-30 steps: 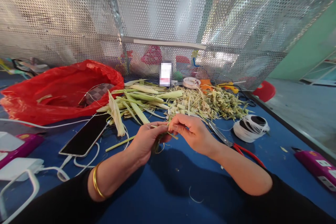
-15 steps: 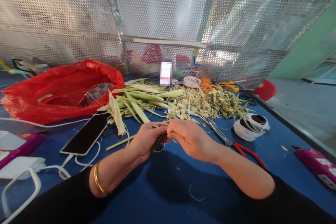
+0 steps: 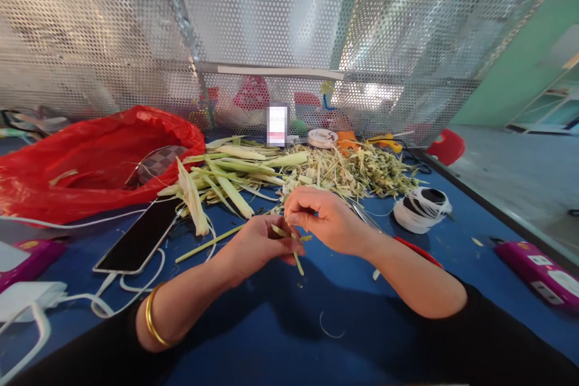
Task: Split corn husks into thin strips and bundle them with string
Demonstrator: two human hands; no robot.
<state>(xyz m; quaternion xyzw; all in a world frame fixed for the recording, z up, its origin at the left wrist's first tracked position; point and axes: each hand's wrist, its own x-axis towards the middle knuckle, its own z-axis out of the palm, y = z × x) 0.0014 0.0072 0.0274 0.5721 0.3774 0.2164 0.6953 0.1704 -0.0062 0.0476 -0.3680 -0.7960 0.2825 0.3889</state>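
Narrow pale-green husk strips are pinched in my left hand, crossing one another and sticking out past the fingertips. Just above them, my right hand is closed in a pinch with its fingertips close to the strips. Whatever those fingers grip is too small to make out. Under the left forearm's far side a long green stalk points toward the hand. Long husk leaves lie in a heap behind my left hand, and a pile of shredded husk lies behind my right.
At left are a red plastic bag, a phone with white cables and a white charger. At right, red-handled scissors lie partly under my forearm, near a spool of white thread and a purple power strip.
My hands have drawn slightly apart, the right one lifting away. The crossed strips now show between my left fingers. The whole view has shifted a little.
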